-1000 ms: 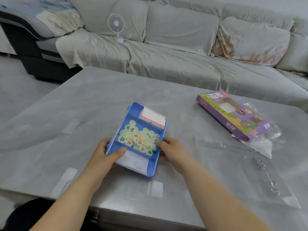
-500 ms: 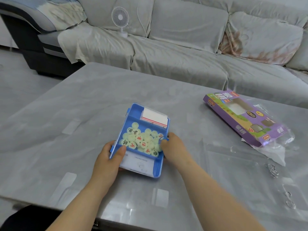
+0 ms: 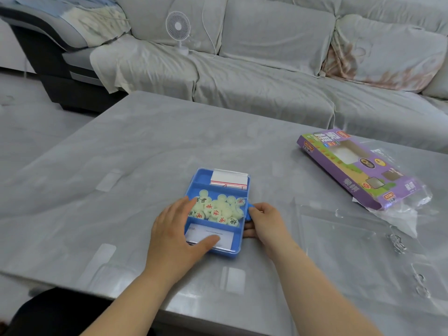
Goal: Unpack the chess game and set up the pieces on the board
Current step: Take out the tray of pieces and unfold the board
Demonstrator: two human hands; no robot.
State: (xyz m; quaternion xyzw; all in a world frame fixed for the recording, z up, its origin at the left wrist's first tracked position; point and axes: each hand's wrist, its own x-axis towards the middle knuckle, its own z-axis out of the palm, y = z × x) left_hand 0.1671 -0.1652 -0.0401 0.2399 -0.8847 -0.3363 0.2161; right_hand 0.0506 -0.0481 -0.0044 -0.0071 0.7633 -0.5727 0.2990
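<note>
— Lying where?
— Flat on table (image 3: pixel 121 190): blue tray (image 3: pixel 238 251), three compartments.
— Inside?
— Middle: heaped pale round pieces (image 3: pixel 215 210), red and black characters. Far: folded white sheet (image 3: pixel 229 180), red stripes. Near: white leaflet (image 3: pixel 226 237).
— Packaging?
— Well right: purple box (image 3: pixel 358 170), windowed, flat.

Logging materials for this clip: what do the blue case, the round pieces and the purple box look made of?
Blue case: likely moulded plastic, smooth, uniform colour, rounded corners. Round pieces: probably pale, translucent plastic with printed characters. Purple box: printed cardboard, folded edges, window cut-out.

Glossy blue plastic tray (image 3: pixel 219 252), smooth glossy table (image 3: pixel 145 146), cloth-covered sofa (image 3: pixel 266 76)
</note>
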